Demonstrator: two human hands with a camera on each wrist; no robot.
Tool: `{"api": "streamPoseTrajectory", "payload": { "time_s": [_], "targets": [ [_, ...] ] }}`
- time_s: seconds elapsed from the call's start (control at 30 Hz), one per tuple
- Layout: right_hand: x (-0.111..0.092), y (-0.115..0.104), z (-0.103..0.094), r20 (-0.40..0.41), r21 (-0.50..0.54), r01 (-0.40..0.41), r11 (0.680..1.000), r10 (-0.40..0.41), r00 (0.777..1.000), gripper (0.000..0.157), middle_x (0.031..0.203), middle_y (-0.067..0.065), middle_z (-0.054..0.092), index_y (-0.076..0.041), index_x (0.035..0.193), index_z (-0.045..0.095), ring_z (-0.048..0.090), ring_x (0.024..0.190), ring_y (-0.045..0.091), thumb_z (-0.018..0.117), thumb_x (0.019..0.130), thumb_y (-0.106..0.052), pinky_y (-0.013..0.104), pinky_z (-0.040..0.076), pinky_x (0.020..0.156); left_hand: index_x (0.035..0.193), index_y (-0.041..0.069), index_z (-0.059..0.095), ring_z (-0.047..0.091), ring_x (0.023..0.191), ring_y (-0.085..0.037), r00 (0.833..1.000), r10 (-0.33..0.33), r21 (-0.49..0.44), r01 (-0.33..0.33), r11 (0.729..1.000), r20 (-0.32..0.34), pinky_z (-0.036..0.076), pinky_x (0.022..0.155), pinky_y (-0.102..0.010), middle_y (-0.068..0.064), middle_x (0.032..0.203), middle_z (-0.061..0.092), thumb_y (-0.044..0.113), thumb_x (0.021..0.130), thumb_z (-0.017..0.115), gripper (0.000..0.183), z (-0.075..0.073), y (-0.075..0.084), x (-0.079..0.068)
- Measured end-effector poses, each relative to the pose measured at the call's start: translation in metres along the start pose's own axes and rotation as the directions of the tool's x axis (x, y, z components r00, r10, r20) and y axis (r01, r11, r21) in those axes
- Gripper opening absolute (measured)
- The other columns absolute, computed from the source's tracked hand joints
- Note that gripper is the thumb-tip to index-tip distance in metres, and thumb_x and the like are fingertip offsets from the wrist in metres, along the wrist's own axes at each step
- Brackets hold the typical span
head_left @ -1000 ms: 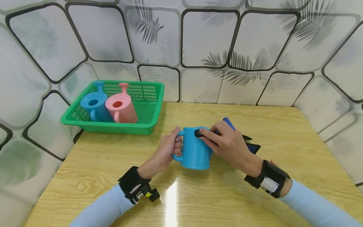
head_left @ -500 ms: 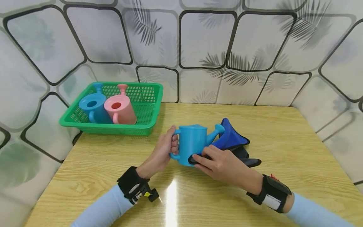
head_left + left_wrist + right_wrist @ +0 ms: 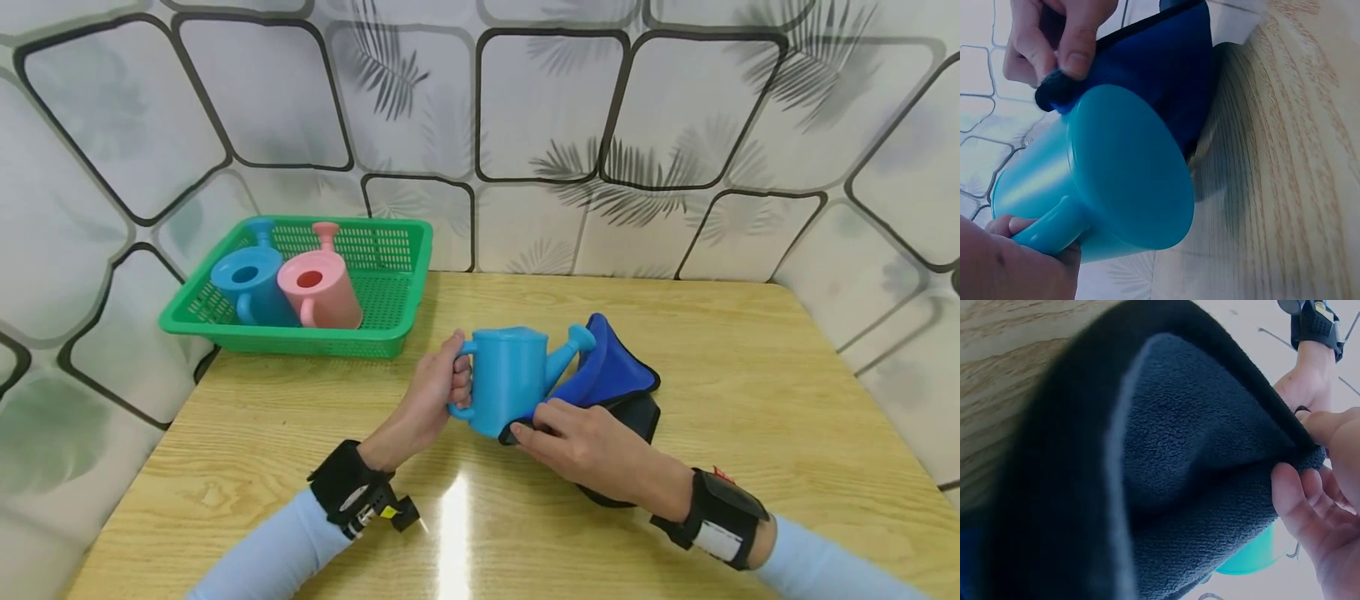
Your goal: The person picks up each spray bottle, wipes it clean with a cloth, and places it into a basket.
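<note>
Light-blue watering can (image 3: pixel 508 375) I see raised off the worktop (image 3: pixel 300 467), spout (image 3: pixel 558 365) rightward, blue black-edged cloth (image 3: pixel 611 367) folded against its lower side

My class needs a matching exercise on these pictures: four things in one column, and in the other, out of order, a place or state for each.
1. Left hand
2. Green basket
3. Right hand
4. Pink watering can

A. Pinching the blue-and-black cloth
B. Inside the green basket
C. Gripping a blue watering can by its handle
D. Having slotted walls

Pairs: 1-C, 2-D, 3-A, 4-B
</note>
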State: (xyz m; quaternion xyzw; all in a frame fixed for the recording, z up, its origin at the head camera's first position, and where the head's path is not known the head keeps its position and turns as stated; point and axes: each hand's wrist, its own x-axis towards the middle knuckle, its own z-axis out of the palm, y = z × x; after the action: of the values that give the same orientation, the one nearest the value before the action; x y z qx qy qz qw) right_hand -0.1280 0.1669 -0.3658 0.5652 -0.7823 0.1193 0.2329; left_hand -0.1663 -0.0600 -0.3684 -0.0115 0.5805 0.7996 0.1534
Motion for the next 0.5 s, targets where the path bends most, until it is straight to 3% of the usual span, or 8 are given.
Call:
{"api": "streamPoseTrajectory", "payload": {
  "time_s": [0.2,0.33,0.5],
  "targets": [
    [0.002,0.004,-0.006,-0.095,-0.042,-0.046,0.998,0.042,0.995,0.026,0.077,0.004,0.056,-0.006,0.111,0.071,0.047,0.063,0.011,0.054,0.101,-0.021,0.019,0.049,0.043,0.062,0.012,0.035,0.026,0.04,-0.009,1.0,-0.012,0.039,0.011,0.999,0.028,0.027,0.044,-0.021,0.008,0.046,0.027,0.039,0.104,0.041,0.05,0.002,-0.002,-0.002],
    [0.006,0.009,-0.01,-0.206,-0.099,-0.107,0.989,0.085,0.975,0.044,0.076,0.007,0.056,-0.004,0.109,0.074,0.049,0.06,0.011,0.04,0.105,-0.031,0.023,0.051,0.042,0.061,0.012,0.034,0.026,0.04,-0.009,0.998,-0.03,0.056,0.027,0.998,0.054,0.027,0.045,-0.021,0.009,0.046,0.027,0.038,0.103,0.043,0.051,0.002,-0.004,-0.003],
    [0.008,0.015,-0.014,-0.287,-0.082,-0.196,0.977,0.165,0.944,0.048,0.074,0.01,0.059,0.0,0.104,0.075,0.052,0.06,0.014,0.042,0.104,-0.034,0.028,0.053,0.043,0.059,0.013,0.033,0.026,0.041,-0.009,0.996,-0.031,0.067,0.026,0.997,0.088,0.027,0.044,-0.021,0.009,0.046,0.028,0.038,0.103,0.042,0.051,0.002,-0.006,-0.005]
  ]
}}
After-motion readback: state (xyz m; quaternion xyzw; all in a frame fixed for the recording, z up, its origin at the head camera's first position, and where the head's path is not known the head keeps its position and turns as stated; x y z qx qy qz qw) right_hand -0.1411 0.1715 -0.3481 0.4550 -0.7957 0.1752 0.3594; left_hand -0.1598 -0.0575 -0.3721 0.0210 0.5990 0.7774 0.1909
